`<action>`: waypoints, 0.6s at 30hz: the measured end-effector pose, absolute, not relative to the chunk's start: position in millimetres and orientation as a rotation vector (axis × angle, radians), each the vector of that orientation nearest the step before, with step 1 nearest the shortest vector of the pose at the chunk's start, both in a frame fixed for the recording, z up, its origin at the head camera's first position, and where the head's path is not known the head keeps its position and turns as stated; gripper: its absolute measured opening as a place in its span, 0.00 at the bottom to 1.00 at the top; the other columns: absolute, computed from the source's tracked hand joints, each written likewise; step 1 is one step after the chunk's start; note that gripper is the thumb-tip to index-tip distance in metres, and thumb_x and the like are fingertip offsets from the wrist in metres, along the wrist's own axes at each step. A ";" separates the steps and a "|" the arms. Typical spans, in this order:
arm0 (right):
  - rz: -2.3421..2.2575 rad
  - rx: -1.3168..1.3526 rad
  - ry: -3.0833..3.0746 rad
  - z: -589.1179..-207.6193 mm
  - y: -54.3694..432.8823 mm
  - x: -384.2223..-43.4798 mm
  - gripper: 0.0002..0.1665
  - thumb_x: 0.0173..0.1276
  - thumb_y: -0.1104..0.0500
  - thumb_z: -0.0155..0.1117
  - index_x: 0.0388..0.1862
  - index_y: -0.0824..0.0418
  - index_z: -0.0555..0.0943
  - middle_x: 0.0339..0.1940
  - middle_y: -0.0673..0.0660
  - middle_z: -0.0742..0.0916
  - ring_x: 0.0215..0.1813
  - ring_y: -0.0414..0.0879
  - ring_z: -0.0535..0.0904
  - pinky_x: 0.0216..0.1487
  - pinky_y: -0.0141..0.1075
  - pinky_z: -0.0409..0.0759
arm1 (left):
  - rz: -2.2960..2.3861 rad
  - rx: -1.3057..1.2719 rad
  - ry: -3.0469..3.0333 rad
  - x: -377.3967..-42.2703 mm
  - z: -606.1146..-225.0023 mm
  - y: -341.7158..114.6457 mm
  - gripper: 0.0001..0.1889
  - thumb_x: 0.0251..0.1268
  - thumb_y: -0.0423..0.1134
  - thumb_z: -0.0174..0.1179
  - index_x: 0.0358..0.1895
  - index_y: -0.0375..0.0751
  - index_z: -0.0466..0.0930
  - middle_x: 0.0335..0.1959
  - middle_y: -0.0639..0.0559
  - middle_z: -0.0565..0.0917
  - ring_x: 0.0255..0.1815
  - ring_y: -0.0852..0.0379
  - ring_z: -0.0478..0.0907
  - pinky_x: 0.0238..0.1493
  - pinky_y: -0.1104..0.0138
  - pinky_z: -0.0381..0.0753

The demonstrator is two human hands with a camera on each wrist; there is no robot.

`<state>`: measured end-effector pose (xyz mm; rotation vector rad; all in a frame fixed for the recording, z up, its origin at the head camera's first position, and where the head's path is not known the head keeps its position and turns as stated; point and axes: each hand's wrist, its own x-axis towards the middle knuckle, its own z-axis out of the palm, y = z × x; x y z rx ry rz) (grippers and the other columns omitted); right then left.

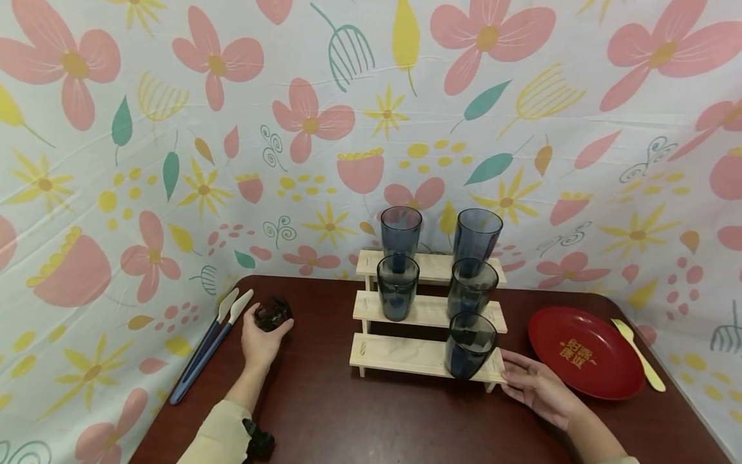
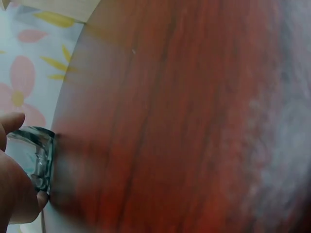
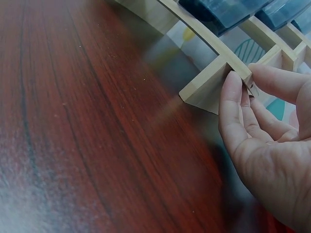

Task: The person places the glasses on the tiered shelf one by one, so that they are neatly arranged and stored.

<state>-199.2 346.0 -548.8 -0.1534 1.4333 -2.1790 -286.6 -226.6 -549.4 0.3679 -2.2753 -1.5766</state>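
Observation:
My left hand (image 1: 263,339) grips a small, dark glass ashtray (image 1: 274,314) with a notched rim, at the left of the table. In the left wrist view only the side of this ashtray (image 2: 44,160) shows between thumb and fingers. A three-step wooden rack (image 1: 400,356) stands right of centre, bearing several dark blue-grey glasses. One glass (image 1: 468,348) sits on the right part of the lowest step. My right hand (image 1: 539,386) pinches the right end of that step; in the right wrist view its thumb and fingers close round the board end (image 3: 238,65).
Two tongs-like tools with blue handles (image 1: 203,361) and pale tips lie along the left table edge. At the right is a red plate (image 1: 545,322) with gold characters, beside a yellow knife (image 1: 643,361). A flower-patterned cloth (image 1: 324,212) hangs behind the table (image 1: 359,419).

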 end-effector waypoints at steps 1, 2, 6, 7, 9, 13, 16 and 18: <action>-2.178 -0.152 1.431 -548.6 346.1 -199.4 0.24 0.83 0.69 0.49 0.62 0.43 0.79 0.60 0.50 0.84 0.58 0.43 0.83 0.61 0.40 0.81 | -1.579 0.370 -2.275 -286.6 -549.9 -227.1 0.50 0.58 0.42 0.79 0.79 0.40 0.58 0.77 0.37 0.64 0.76 0.35 0.61 0.71 0.38 0.63; -2.180 -0.149 1.431 -548.6 346.1 -199.6 0.24 0.83 0.69 0.49 0.62 0.43 0.79 0.60 0.49 0.84 0.58 0.43 0.83 0.60 0.39 0.81 | -1.581 0.372 -2.274 -286.7 -550.3 -227.8 0.49 0.58 0.43 0.79 0.79 0.40 0.59 0.76 0.36 0.65 0.76 0.34 0.62 0.71 0.38 0.64; -2.193 -0.169 1.416 -548.4 346.0 -199.0 0.24 0.83 0.70 0.48 0.63 0.44 0.78 0.61 0.49 0.84 0.58 0.43 0.83 0.60 0.39 0.81 | -1.580 0.377 -2.271 -287.5 -551.3 -229.6 0.48 0.57 0.44 0.80 0.78 0.41 0.60 0.75 0.36 0.67 0.75 0.35 0.63 0.70 0.39 0.65; -2.195 -0.179 1.415 -548.4 346.0 -198.7 0.24 0.83 0.70 0.48 0.63 0.44 0.78 0.61 0.49 0.84 0.58 0.43 0.83 0.60 0.39 0.81 | -1.582 0.375 -2.271 -287.6 -551.6 -230.1 0.48 0.57 0.45 0.80 0.78 0.41 0.61 0.75 0.36 0.67 0.75 0.35 0.63 0.70 0.39 0.66; -2.202 -0.203 1.408 -548.5 346.1 -198.2 0.24 0.83 0.70 0.47 0.63 0.45 0.78 0.61 0.49 0.84 0.58 0.44 0.83 0.60 0.39 0.81 | -1.584 0.379 -2.269 -287.6 -552.5 -231.0 0.48 0.57 0.45 0.80 0.78 0.41 0.62 0.75 0.37 0.67 0.75 0.36 0.64 0.70 0.39 0.66; -2.206 -0.223 1.403 -548.7 346.1 -197.8 0.24 0.84 0.70 0.46 0.64 0.45 0.78 0.62 0.49 0.84 0.58 0.44 0.83 0.59 0.39 0.81 | -1.584 0.388 -2.264 -286.6 -554.2 -232.2 0.48 0.55 0.46 0.82 0.77 0.42 0.64 0.75 0.38 0.69 0.75 0.37 0.64 0.70 0.40 0.66; -2.209 -0.219 1.399 -548.9 346.0 -197.9 0.25 0.84 0.70 0.45 0.63 0.44 0.78 0.62 0.49 0.84 0.58 0.44 0.83 0.59 0.40 0.81 | -1.572 0.394 -2.270 -285.2 -554.6 -232.2 0.48 0.53 0.48 0.82 0.76 0.43 0.65 0.73 0.38 0.70 0.73 0.37 0.66 0.68 0.40 0.68; -2.210 -0.208 1.392 -549.3 346.2 -198.4 0.25 0.84 0.70 0.45 0.63 0.44 0.79 0.61 0.49 0.84 0.58 0.44 0.83 0.59 0.39 0.81 | -1.559 0.390 -2.282 -283.4 -553.7 -231.5 0.48 0.53 0.50 0.82 0.76 0.43 0.66 0.72 0.38 0.71 0.71 0.37 0.68 0.67 0.40 0.69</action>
